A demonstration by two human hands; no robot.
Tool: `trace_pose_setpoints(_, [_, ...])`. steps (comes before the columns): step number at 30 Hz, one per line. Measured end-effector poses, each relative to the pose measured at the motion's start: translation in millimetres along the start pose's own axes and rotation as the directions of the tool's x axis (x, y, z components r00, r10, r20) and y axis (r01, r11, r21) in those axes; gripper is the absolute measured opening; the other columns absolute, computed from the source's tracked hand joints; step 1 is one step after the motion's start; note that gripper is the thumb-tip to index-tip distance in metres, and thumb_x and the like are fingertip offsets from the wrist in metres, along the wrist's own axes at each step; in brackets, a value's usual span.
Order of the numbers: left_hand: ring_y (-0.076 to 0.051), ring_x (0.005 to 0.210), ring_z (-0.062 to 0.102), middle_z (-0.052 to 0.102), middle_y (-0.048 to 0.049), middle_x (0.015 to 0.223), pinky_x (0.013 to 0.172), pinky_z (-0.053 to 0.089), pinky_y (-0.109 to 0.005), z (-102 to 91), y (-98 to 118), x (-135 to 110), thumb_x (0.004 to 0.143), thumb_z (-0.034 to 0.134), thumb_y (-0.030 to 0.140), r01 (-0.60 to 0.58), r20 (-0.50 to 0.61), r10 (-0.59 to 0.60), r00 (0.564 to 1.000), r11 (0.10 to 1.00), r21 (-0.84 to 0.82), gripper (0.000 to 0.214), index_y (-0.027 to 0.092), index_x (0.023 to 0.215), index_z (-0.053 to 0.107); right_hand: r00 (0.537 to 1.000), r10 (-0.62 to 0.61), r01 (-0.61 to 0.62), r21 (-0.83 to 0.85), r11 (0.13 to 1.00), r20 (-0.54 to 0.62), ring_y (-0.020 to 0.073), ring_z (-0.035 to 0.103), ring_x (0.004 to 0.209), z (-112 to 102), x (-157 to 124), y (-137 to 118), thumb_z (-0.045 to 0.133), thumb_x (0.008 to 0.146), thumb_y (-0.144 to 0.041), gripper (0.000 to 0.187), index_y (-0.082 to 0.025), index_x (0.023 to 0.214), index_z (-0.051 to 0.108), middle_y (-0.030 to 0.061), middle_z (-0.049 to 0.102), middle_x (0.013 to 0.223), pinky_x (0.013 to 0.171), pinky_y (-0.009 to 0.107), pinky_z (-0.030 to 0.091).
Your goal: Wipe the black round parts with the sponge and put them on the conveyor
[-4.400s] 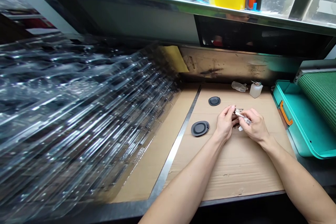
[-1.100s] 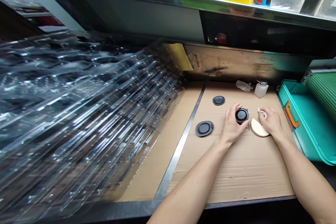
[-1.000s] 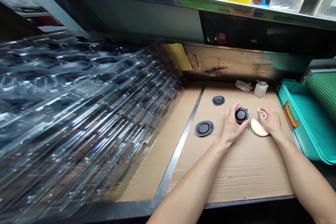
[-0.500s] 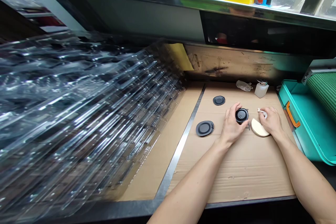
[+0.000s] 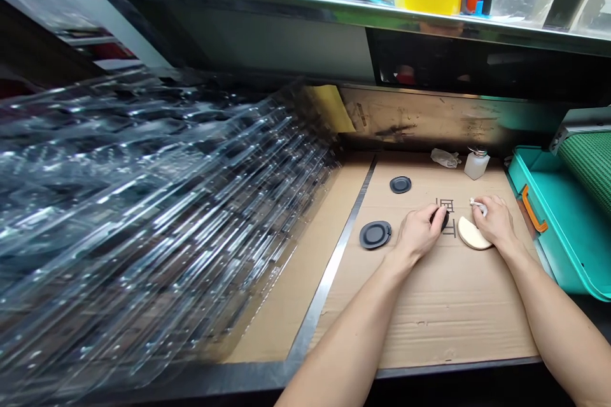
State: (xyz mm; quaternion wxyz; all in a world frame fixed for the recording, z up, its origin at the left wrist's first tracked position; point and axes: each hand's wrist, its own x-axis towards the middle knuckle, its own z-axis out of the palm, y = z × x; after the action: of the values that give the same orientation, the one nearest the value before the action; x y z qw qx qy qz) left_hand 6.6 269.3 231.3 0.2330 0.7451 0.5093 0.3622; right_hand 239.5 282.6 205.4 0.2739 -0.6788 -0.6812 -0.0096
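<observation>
Bench from above, left to right. At far left, a fanned, leaning stack of clear plastic blister trays (image 5: pixel 143 203), well apart from the hands, likely parked there as stock. Next, a steel edge strip (image 5: pixel 329 280) along the left border of a corrugated cardboard sheet (image 5: pixel 429 324), probably laid down as a protective work surface. On the cardboard, two flat dark round discs, seemingly set out apart for handling one at a time: a tabbed disc (image 5: pixel 375 234) just beside the left hand (image 5: pixel 417 233), and a smaller disc (image 5: pixel 400 184) farther back. Under the left hand, a third dark disc (image 5: pixel 445 221), mostly hidden, with the fingers curled closed over it and pinning it to the cardboard, perhaps to stop it shifting. Just right of it, a cream half-round sponge pad (image 5: pixel 472 233), partly under the right hand (image 5: pixel 498 224), whose fingertips are pinched together on a small white wipe (image 5: pixel 478 206), a grip suited to fine work. Behind, a crumpled clear bag (image 5: pixel 445 158) and a small plastic bottle (image 5: pixel 476 164), both within easy reach. At far right, a teal tray with an orange handle (image 5: pixel 558 222).
</observation>
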Motion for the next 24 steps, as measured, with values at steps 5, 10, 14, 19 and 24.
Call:
trace_pose_setpoints(5, [-0.026,0.092,0.068,0.065,-0.0139,0.11,0.081,0.05,-0.036,3.7,-3.4,-1.3,0.099,0.048,0.044,0.095,-0.01,-0.095,0.995,0.966,0.24,0.035,0.02,0.113,0.069,1.0,-0.012,0.012,-0.011,1.0,0.001,0.0256,0.057,0.102,0.5,-0.4,1.3,0.053,0.092,-0.033,0.027,-0.022,0.108,0.073,0.0091,0.068,0.103,0.093,0.036,0.042])
trace_pose_setpoints(10, [-0.031,0.109,0.063,0.063,-0.0144,0.118,0.091,0.05,-0.039,5.7,-6.6,-10.2,0.084,0.068,0.059,-0.048,0.053,0.036,0.998,0.97,0.239,0.059,0.019,0.127,0.062,1.0,-0.013,0.013,-0.026,1.0,0.004,0.0256,0.057,0.102,2.5,0.5,4.1,0.053,0.093,-0.033,0.027,-0.022,0.108,0.073,0.0094,0.068,0.103,0.092,0.036,0.042])
trace_pose_setpoints(14, [-0.033,0.114,0.059,0.064,-0.0131,0.116,0.098,0.049,-0.044,4.9,-3.5,-16.5,0.076,0.079,0.042,-0.083,0.129,0.056,0.99,0.973,0.215,0.053,0.021,0.122,0.065,1.0,0.004,-0.004,-0.017,1.0,0.004,0.0247,0.057,0.102,3.5,0.3,3.9,0.054,0.093,-0.032,0.026,-0.022,0.108,0.073,0.0086,0.068,0.103,0.092,0.035,0.041])
trace_pose_setpoints(19, [-0.032,0.119,0.056,0.063,-0.0107,0.124,0.105,0.046,-0.047,-32.3,-21.4,20.5,0.073,0.077,0.03,-0.096,0.085,0.086,0.993,0.986,0.132,0.073,0.023,0.142,0.051,1.0,0.002,-0.002,0.009,1.0,-0.005,0.0239,0.057,0.099,3.9,-2.4,1.0,0.053,0.093,-0.03,0.025,-0.022,0.106,0.073,0.0078,0.068,0.101,0.09,0.034,0.04])
trace_pose_setpoints(24, [-0.027,0.11,0.062,0.062,-0.011,0.125,0.103,0.047,-0.043,-77.5,-65.4,84.0,0.067,0.073,0.017,0.013,0.093,-0.029,0.995,0.986,0.168,0.087,0.019,0.149,0.042,1.0,0.016,-0.015,0.036,0.999,-0.015,0.024,0.057,0.1,6.3,-5.7,-2.1,0.055,0.092,-0.027,0.024,-0.023,0.106,0.073,0.0074,0.069,0.102,0.09,0.034,0.04])
